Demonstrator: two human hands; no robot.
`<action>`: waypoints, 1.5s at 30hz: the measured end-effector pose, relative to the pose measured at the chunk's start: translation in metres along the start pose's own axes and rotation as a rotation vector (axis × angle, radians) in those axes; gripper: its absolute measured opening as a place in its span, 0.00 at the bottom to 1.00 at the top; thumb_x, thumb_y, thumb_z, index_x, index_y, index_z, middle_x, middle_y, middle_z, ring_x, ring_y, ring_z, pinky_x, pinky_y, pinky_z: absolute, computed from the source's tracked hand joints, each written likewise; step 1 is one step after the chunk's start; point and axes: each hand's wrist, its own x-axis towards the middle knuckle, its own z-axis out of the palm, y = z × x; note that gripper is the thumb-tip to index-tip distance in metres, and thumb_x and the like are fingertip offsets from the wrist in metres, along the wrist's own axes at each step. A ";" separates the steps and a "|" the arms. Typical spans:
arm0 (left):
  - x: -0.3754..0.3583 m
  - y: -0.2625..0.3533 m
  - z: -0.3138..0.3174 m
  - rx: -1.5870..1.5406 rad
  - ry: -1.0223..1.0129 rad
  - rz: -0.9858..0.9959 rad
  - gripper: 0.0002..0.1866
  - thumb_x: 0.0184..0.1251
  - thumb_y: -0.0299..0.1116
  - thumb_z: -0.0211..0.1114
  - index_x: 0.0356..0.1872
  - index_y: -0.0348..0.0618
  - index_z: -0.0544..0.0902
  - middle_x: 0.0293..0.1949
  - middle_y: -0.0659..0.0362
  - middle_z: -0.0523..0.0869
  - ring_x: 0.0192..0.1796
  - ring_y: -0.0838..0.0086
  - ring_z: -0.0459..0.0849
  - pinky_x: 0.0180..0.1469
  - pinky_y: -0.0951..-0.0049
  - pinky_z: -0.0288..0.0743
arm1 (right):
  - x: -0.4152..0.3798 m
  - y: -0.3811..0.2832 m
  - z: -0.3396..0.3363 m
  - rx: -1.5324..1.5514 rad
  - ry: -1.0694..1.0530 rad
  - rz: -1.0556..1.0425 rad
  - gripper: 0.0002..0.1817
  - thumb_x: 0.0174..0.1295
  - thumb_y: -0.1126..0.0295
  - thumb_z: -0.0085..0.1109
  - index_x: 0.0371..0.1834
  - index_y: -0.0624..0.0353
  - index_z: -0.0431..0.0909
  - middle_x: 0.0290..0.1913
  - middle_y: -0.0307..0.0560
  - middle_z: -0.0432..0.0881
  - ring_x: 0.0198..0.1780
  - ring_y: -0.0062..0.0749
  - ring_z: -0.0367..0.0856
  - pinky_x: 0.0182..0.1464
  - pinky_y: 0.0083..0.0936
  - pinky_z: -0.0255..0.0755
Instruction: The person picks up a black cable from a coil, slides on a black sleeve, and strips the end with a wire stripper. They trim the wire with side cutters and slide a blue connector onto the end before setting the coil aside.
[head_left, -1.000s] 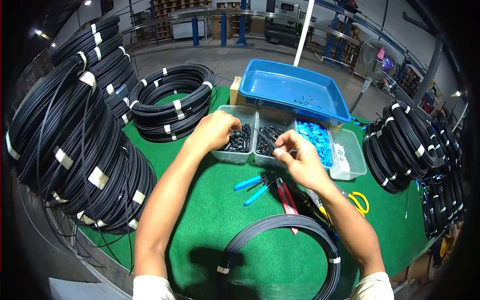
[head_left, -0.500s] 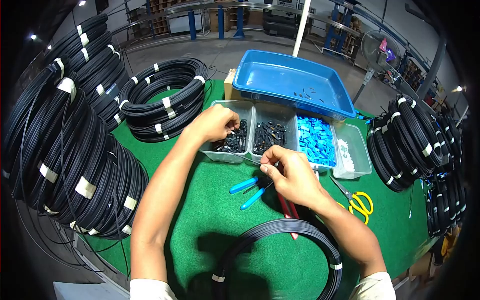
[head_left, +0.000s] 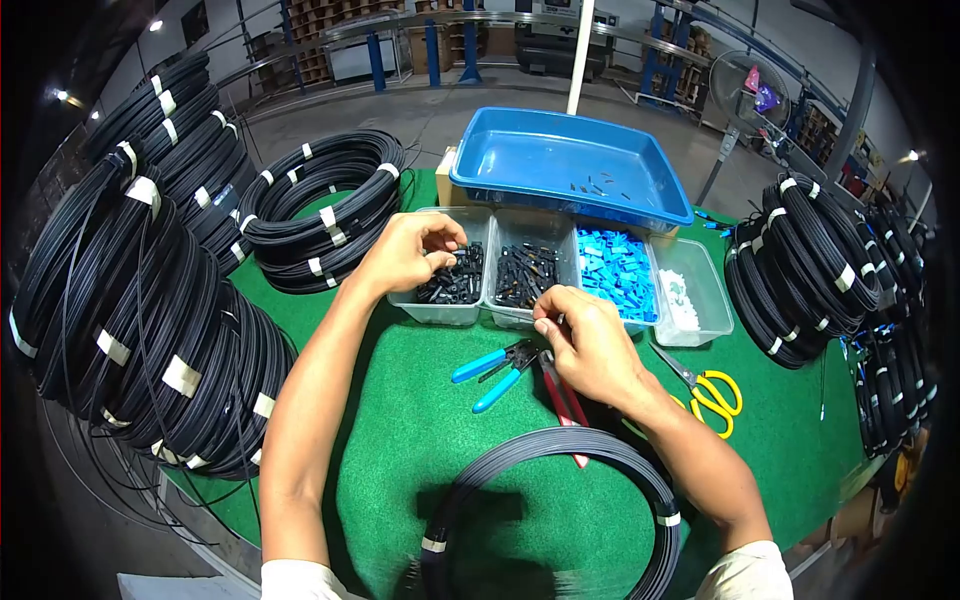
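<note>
Small black parts (head_left: 461, 283) fill a clear bin (head_left: 440, 314) at the centre of the frame. The left hand (head_left: 408, 255) covers its left edge, thumb and forefinger a narrow gap apart; whether they grip a part cannot be told. The right hand (head_left: 592, 340) is pinched nearly together at the second bin's front corner, its hold unclear. Rightward lie blue clips (head_left: 615, 272) and white pieces (head_left: 679, 302). Blue-handled pliers (head_left: 480, 366), a red-handled tool (head_left: 566, 400) and yellow scissors (head_left: 717, 405), partly behind the right forearm, rest on the green worktop (head_left: 400, 400). White-banded coils (head_left: 140, 330) crowd the left; any print is too small to read.
</note>
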 end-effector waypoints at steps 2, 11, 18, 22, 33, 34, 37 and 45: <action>-0.004 0.005 0.004 -0.050 0.035 0.012 0.13 0.56 0.13 0.70 0.42 0.35 0.85 0.37 0.59 0.87 0.41 0.77 0.86 0.49 0.74 0.83 | -0.005 0.000 -0.005 -0.008 -0.010 0.032 0.04 0.61 0.80 0.60 0.36 0.65 0.75 0.33 0.58 0.82 0.37 0.56 0.83 0.41 0.43 0.74; -0.045 0.065 0.062 -0.578 0.163 0.097 0.13 0.64 0.18 0.70 0.50 0.33 0.83 0.45 0.55 0.87 0.48 0.72 0.88 0.56 0.69 0.83 | -0.049 0.006 -0.052 -0.106 0.137 0.101 0.02 0.61 0.80 0.61 0.34 0.65 0.77 0.32 0.54 0.81 0.35 0.48 0.82 0.40 0.38 0.74; -0.066 0.102 0.114 -0.731 0.184 0.007 0.13 0.66 0.19 0.69 0.51 0.34 0.83 0.45 0.56 0.87 0.48 0.71 0.88 0.55 0.69 0.84 | -0.089 0.012 -0.076 0.098 0.244 0.260 0.04 0.62 0.77 0.62 0.36 0.66 0.79 0.32 0.51 0.82 0.35 0.37 0.81 0.42 0.32 0.74; -0.065 0.112 0.132 -0.737 0.197 0.032 0.14 0.66 0.19 0.69 0.51 0.34 0.84 0.45 0.56 0.88 0.47 0.71 0.90 0.49 0.75 0.83 | -0.105 0.011 -0.087 0.178 0.235 0.289 0.04 0.62 0.76 0.60 0.35 0.66 0.78 0.32 0.50 0.82 0.36 0.35 0.81 0.43 0.31 0.74; -0.069 0.124 0.151 -0.689 0.153 0.057 0.14 0.62 0.17 0.72 0.49 0.36 0.85 0.46 0.56 0.88 0.49 0.73 0.88 0.55 0.72 0.83 | -0.126 0.035 -0.101 0.298 0.179 0.340 0.05 0.64 0.74 0.61 0.34 0.65 0.79 0.29 0.42 0.82 0.30 0.22 0.77 0.35 0.24 0.72; -0.069 0.125 0.150 -0.682 0.154 0.062 0.14 0.62 0.16 0.72 0.49 0.36 0.85 0.46 0.56 0.88 0.49 0.73 0.88 0.55 0.72 0.83 | -0.126 0.034 -0.101 0.299 0.176 0.344 0.05 0.64 0.74 0.61 0.34 0.65 0.79 0.29 0.42 0.82 0.30 0.22 0.77 0.35 0.24 0.72; -0.070 0.129 0.150 -0.679 0.147 0.085 0.16 0.61 0.15 0.72 0.49 0.36 0.85 0.47 0.56 0.88 0.49 0.73 0.88 0.55 0.72 0.84 | -0.123 0.028 -0.100 0.263 0.171 0.264 0.06 0.63 0.73 0.62 0.33 0.66 0.80 0.30 0.45 0.82 0.31 0.24 0.79 0.36 0.25 0.73; -0.068 0.128 0.155 -0.694 0.100 0.133 0.15 0.60 0.14 0.72 0.48 0.34 0.84 0.48 0.55 0.86 0.51 0.72 0.88 0.55 0.71 0.84 | -0.121 0.024 -0.100 0.241 0.223 0.215 0.04 0.62 0.76 0.63 0.34 0.67 0.80 0.30 0.46 0.82 0.31 0.27 0.78 0.35 0.26 0.72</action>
